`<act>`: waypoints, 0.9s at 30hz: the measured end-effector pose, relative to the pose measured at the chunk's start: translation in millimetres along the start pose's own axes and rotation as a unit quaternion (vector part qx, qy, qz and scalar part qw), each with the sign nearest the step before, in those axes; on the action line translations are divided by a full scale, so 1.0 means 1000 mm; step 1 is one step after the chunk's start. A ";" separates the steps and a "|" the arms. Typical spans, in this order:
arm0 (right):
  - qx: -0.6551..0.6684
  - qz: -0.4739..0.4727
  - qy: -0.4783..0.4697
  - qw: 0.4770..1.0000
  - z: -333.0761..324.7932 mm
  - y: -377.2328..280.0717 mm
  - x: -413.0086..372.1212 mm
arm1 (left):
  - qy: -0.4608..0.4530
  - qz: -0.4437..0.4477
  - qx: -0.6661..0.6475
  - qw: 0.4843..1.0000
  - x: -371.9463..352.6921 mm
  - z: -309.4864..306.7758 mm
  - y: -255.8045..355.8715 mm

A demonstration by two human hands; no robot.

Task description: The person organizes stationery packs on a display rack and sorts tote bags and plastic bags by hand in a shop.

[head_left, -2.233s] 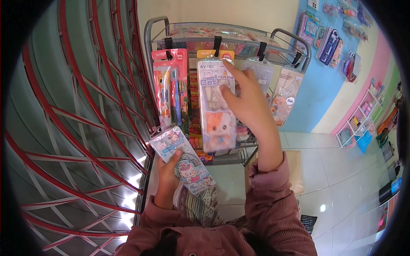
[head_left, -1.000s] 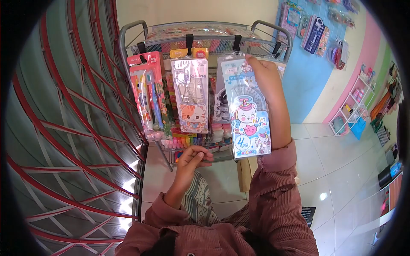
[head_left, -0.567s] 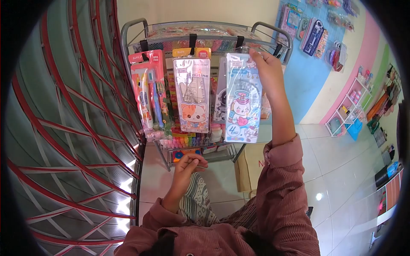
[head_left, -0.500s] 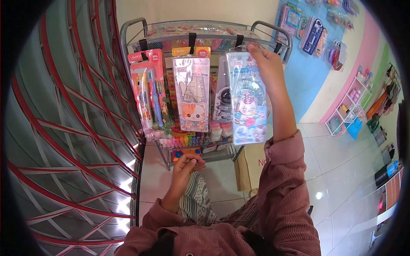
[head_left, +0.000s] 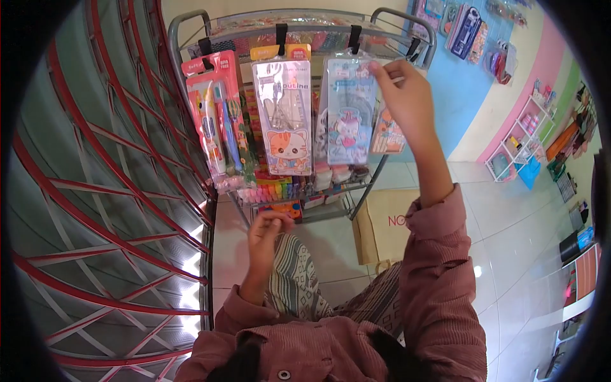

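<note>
My right hand (head_left: 410, 99) is at the upper right corner of a blue package (head_left: 350, 114) with a cartoon unicorn-like cat, its fingertips pinched at the edge. The package is upright under a black hook on the metal rack (head_left: 191, 79). Left of it hangs a white and lilac package (head_left: 283, 118) with an orange cat. A red toothbrush package (head_left: 217, 121) hangs at the far left. My left hand (head_left: 267, 229) is low in front of the rack, its fingers curled together with nothing visible in them.
Colored items (head_left: 270, 192) line the rack's lower shelf. A cardboard piece (head_left: 375, 232) lies on the floor at the rack's right. Red metal lattice (head_left: 108, 210) runs along the left. A small white shelf (head_left: 522, 137) and more hanging packages (head_left: 466, 35) are at the right.
The blue package has moved back and up against the rack and now hangs in line with the others. My right hand sits farther to its right. The view has tilted down a little.
</note>
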State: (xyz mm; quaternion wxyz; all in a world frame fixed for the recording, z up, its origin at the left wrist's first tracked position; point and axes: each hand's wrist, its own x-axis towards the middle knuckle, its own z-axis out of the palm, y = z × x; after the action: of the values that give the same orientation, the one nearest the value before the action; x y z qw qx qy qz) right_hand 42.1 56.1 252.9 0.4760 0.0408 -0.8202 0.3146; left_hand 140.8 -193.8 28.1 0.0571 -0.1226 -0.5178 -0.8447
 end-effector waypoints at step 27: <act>0.260 0.242 -0.304 0.884 0.025 0.229 -0.100 | 0.168 0.206 0.493 0.828 0.114 -0.161 -0.072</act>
State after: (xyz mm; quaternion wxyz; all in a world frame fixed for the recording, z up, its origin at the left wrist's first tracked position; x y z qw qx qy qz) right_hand -6.7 201.9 53.8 0.0850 0.0567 -0.7978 0.5942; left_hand -9.4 -300.1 -73.1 0.3692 -0.0384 -0.8106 -0.4529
